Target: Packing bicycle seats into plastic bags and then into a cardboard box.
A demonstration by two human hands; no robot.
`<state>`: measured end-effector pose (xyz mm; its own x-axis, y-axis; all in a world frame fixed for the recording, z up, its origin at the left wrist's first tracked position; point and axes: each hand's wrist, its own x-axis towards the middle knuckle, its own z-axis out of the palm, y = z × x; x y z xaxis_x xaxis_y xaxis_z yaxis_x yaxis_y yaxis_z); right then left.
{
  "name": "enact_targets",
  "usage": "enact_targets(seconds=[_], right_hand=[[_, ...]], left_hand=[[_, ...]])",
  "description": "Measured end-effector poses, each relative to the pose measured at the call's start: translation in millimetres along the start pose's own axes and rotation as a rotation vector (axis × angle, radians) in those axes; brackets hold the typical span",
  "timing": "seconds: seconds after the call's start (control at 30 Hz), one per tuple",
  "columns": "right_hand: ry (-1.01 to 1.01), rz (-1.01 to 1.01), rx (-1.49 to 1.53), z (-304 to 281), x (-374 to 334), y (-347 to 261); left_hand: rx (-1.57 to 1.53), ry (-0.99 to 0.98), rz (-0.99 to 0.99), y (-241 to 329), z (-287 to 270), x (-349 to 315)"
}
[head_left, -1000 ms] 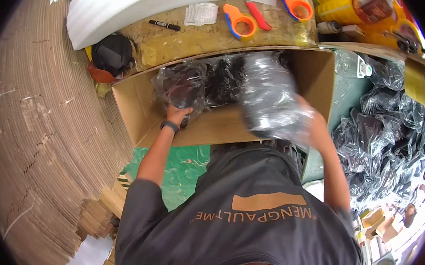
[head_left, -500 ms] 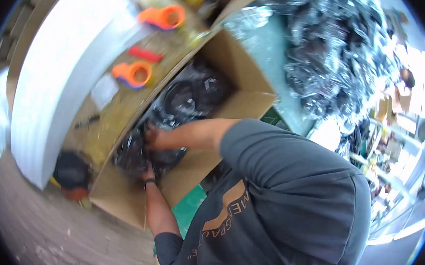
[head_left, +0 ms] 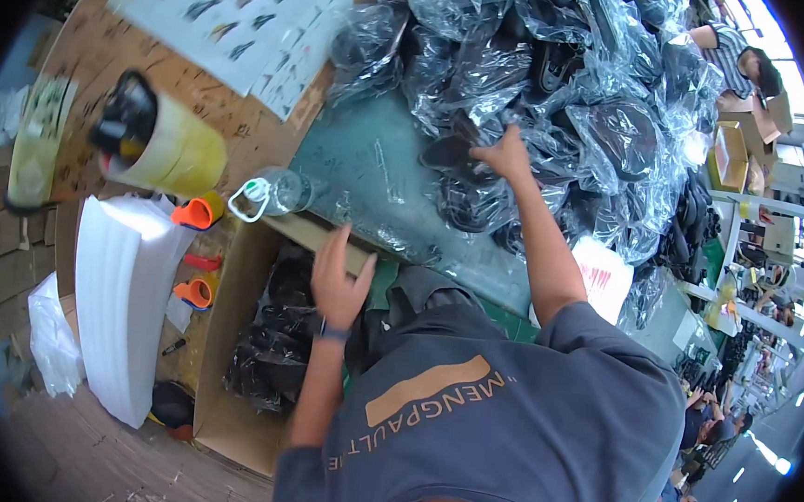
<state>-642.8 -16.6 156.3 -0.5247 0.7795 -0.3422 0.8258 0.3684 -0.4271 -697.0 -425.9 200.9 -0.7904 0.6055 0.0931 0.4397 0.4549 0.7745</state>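
Observation:
A large pile of dark items in clear plastic bags (head_left: pixel 606 125), shaped like bicycle saddles, covers the far part of the green table. My right hand (head_left: pixel 505 156) reaches onto the near left side of this pile. Its thumb and fingers are apart, touching or very close to a dark bagged saddle (head_left: pixel 455 154). My left hand (head_left: pixel 339 279) is raised over the edge of an open cardboard box (head_left: pixel 222 425), fingers spread and holding nothing. Inside the box lie more dark items in clear bags (head_left: pixel 268 363), partly hidden by my left forearm.
A clear plastic bottle with a white handle (head_left: pixel 280 193) lies by the box's far corner. Left of the box are white foam sheets (head_left: pixel 123 306) and orange tape dispensers (head_left: pixel 201 211). A yellow container (head_left: pixel 181 147) and a poster (head_left: pixel 241 25) are farther back. Other people work at far right.
Both hands have come out of the box. My right hand has moved away to the bagged pile; my left has risen to the box edge. The view has shifted toward the table.

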Motion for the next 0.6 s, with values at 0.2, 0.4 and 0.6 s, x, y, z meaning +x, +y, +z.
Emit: enact_targets(seconds=[0.2, 0.4, 0.6], right_hand=[[-0.517, -0.217, 0.852, -57, -57, 1], [-0.177, 0.335, 1.296, 7, 42, -24], [0.568, 0.350, 0.533, 80, 222, -7]], left_hand=[[0.214, -0.179, 0.207, 13, 121, 109], [-0.238, -0.575, -0.472, 30, 90, 29], [-0.719, -0.106, -0.603, 63, 7, -98]])
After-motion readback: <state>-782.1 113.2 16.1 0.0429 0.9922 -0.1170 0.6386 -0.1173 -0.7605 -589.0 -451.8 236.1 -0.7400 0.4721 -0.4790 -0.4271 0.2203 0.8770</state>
